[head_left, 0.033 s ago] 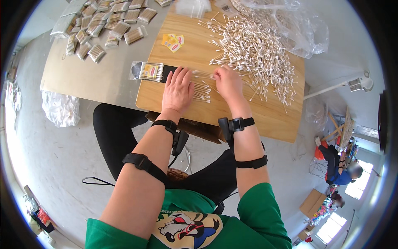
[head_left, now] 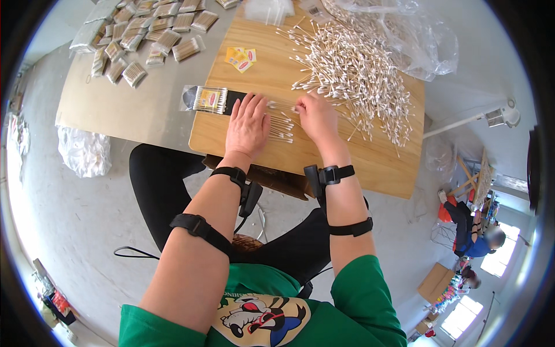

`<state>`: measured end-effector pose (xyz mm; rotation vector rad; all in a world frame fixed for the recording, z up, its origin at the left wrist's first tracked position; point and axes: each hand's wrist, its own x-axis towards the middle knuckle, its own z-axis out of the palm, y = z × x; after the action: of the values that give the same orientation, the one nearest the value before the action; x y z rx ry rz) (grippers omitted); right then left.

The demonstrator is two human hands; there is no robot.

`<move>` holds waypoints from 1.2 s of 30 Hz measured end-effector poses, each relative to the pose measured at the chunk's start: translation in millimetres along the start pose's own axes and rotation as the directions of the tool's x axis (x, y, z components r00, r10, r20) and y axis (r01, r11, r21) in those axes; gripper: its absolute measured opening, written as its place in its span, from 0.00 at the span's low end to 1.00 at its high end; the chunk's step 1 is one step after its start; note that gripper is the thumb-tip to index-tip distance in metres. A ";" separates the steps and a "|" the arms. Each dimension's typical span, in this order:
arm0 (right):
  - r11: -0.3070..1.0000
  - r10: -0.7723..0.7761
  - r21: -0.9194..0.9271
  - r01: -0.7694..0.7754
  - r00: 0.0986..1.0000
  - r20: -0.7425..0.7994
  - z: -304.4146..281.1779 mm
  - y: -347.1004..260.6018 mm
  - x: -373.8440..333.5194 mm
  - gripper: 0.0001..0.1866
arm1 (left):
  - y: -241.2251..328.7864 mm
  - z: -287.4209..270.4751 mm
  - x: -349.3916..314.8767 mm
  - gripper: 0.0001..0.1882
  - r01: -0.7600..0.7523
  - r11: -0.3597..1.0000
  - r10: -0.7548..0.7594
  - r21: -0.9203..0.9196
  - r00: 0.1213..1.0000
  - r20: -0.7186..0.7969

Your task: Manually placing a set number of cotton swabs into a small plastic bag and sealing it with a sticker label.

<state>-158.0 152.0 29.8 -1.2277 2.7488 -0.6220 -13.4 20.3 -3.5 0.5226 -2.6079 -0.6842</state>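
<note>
Clear packet (head_left: 209, 99) holds cotton swabs; left hand (head_left: 247, 124) lies flat, right hand (head_left: 315, 117) pinches loose swabs (head_left: 281, 126).

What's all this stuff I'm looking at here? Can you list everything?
swabs: a big loose heap, white tips on pale sticks, far right of the table
swab row: one small lined-up bunch, between the hands
table: one, light wood
packet: one, clear and black, filled, left of the left hand
labels: a few, yellow, far side of the table
filled packs: many, clear, on the grey board at left
bags: clear plastic, far right corner
floor bag: one, clear, lower left
left hand: flat on the table
right hand: fingers on swabs
</note>
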 end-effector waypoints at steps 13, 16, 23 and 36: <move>0.967 0.174 0.225 -0.116 0.951 -0.255 9.0 -2.9 -77.7 0.06 | -5.5 -6.5 -2.9 0.23 0.029 0.873 -0.076 -0.487 0.994 -0.078; 0.987 0.146 0.108 -0.122 0.958 -0.246 10.1 -4.4 -60.9 0.05 | -9.8 -6.7 -1.5 0.24 0.082 0.823 -0.134 -0.563 0.990 -0.051; 0.941 0.155 0.335 -0.049 0.941 -0.300 24.4 -8.4 -32.3 0.04 | -13.4 -11.6 3.9 0.27 0.156 0.722 -0.166 -0.674 0.985 0.050; 0.527 0.398 0.850 0.015 0.879 -0.263 43.6 -25.4 -13.3 0.22 | 6.3 6.3 18.6 0.28 0.237 0.275 -0.219 -0.932 0.959 0.180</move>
<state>-121.6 131.9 -1.6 -0.5389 2.1784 -2.0682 -33.7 19.6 -0.1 0.4561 -1.5879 -2.1233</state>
